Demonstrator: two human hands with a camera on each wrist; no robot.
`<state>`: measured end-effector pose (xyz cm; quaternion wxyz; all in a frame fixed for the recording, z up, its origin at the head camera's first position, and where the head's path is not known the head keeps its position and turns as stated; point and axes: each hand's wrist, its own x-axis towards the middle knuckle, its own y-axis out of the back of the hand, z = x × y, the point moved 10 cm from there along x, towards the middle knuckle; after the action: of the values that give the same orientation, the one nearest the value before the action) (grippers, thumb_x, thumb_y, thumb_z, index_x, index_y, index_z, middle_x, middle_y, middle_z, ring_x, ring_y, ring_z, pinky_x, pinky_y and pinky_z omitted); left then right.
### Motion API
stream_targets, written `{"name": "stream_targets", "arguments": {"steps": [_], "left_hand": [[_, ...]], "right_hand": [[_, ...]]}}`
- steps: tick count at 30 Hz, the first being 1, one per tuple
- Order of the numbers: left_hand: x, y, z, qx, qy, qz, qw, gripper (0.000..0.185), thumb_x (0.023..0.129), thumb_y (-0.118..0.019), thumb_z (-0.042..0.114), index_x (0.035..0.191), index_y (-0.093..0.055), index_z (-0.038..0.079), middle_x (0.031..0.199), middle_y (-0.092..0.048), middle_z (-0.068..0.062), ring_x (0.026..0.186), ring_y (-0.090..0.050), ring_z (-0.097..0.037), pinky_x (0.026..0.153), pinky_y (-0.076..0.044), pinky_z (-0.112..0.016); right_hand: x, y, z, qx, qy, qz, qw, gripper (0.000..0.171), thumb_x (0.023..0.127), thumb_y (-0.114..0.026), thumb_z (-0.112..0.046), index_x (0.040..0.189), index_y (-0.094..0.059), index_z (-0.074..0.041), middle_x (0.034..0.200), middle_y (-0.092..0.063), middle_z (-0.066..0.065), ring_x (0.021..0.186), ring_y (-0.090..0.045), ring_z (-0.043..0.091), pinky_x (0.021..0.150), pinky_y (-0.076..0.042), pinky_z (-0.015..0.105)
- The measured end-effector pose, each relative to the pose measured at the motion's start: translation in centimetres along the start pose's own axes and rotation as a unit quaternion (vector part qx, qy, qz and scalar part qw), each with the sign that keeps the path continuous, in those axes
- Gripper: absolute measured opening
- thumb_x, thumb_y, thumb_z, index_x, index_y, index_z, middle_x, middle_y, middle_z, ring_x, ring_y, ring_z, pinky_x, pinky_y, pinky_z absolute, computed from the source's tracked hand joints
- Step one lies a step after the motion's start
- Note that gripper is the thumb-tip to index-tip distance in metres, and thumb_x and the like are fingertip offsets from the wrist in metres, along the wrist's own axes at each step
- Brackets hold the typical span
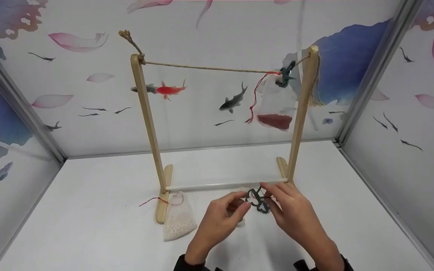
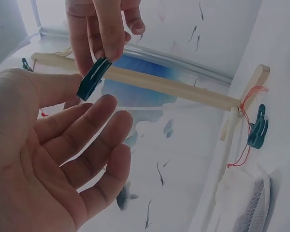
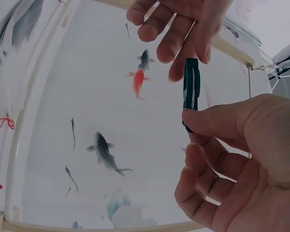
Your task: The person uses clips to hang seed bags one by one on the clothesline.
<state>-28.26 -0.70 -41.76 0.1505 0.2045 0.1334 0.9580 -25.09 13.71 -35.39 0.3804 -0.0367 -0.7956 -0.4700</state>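
A dark teal clip is held just above the table, in front of the wooden rack's base bar. My right hand pinches it between thumb and fingers. My left hand is beside it with the palm up and the fingers relaxed and spread; its thumb reaches the clip's end. A second teal clip pins a mesh bag with red filling to the rope near the right post.
The rack's two posts stand mid-table with the rope stretched between their tops. A mesh bag of white beads with a red string lies by the left foot. Printed walls close in the table on three sides.
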Motion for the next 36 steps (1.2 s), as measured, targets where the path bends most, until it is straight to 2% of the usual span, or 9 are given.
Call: {"name": "stream_targets", "arguments": {"steps": [5,8,14,18,25,31,36], "left_hand": [[-0.1,0.1,-0.3,-0.022,0.008,0.002,0.9997,0.03,0.104,-0.06,0.036,0.107,-0.072,0.009,0.09,-0.073,0.004,0.074,-0.068,-0.008,0.067,-0.058,-0.028],[-0.2,0.2,-0.3,-0.025,0.014,-0.002,0.9996,0.027,0.104,-0.059,0.035,0.104,-0.072,0.01,0.089,-0.072,0.003,0.074,-0.069,-0.008,0.068,-0.058,-0.028],[-0.4,0.6,-0.2,-0.038,0.025,-0.018,0.9988,0.025,0.106,-0.055,0.03,0.105,-0.069,0.009,0.091,-0.072,-0.003,0.079,-0.069,-0.01,0.072,-0.059,-0.028],[-0.4,0.7,-0.1,-0.035,0.027,-0.033,0.9985,0.026,0.108,-0.053,0.029,0.102,-0.068,0.009,0.088,-0.07,0.001,0.08,-0.069,-0.01,0.074,-0.059,-0.029],[-0.6,1.1,0.9,0.042,-0.007,-0.036,0.9985,0.032,0.109,-0.047,0.033,0.094,-0.066,0.013,0.081,-0.065,0.008,0.076,-0.066,-0.009,0.07,-0.055,-0.026],[-0.7,1.1,1.2,0.053,-0.009,-0.039,0.9978,0.037,0.11,-0.044,0.034,0.093,-0.065,0.009,0.08,-0.064,0.008,0.076,-0.067,-0.017,0.07,-0.053,-0.025],[-0.8,1.0,1.3,0.063,-0.015,-0.038,0.9972,0.036,0.11,-0.045,0.033,0.091,-0.065,0.009,0.077,-0.062,0.008,0.072,-0.062,-0.013,0.066,-0.05,-0.023]], "right_hand": [[-0.1,0.2,-0.7,0.01,0.031,0.01,0.999,0.053,0.075,-0.086,0.007,0.123,-0.072,-0.012,0.1,-0.066,-0.005,0.089,-0.06,0.009,0.067,-0.054,0.026],[-0.1,0.1,-0.9,0.021,0.046,0.008,0.999,0.057,0.076,-0.086,0.006,0.127,-0.07,-0.013,0.101,-0.065,-0.006,0.089,-0.058,0.009,0.067,-0.053,0.025],[-0.3,-0.4,-0.6,0.054,0.053,-0.035,0.997,0.064,0.083,-0.085,-0.007,0.141,-0.06,-0.018,0.119,-0.063,-0.007,0.102,-0.061,0.009,0.076,-0.056,0.028],[-0.4,-0.5,-0.7,0.073,0.073,-0.057,0.993,0.064,0.087,-0.083,-0.015,0.145,-0.056,-0.021,0.123,-0.06,-0.01,0.103,-0.062,0.009,0.079,-0.057,0.032],[-0.5,-0.9,-0.6,0.096,0.089,-0.082,0.988,0.056,0.09,-0.079,-0.033,0.141,-0.059,-0.023,0.114,-0.062,-0.011,0.094,-0.064,0.008,0.075,-0.057,0.031],[-0.7,-1.5,-0.3,0.121,0.081,-0.107,0.984,0.053,0.088,-0.079,-0.042,0.134,-0.063,-0.019,0.111,-0.065,-0.012,0.089,-0.063,0.006,0.073,-0.057,0.032],[-0.7,-1.7,-0.1,0.141,0.072,-0.112,0.981,0.045,0.088,-0.079,-0.041,0.124,-0.066,-0.017,0.103,-0.066,-0.013,0.085,-0.063,0.004,0.07,-0.057,0.028]]}}
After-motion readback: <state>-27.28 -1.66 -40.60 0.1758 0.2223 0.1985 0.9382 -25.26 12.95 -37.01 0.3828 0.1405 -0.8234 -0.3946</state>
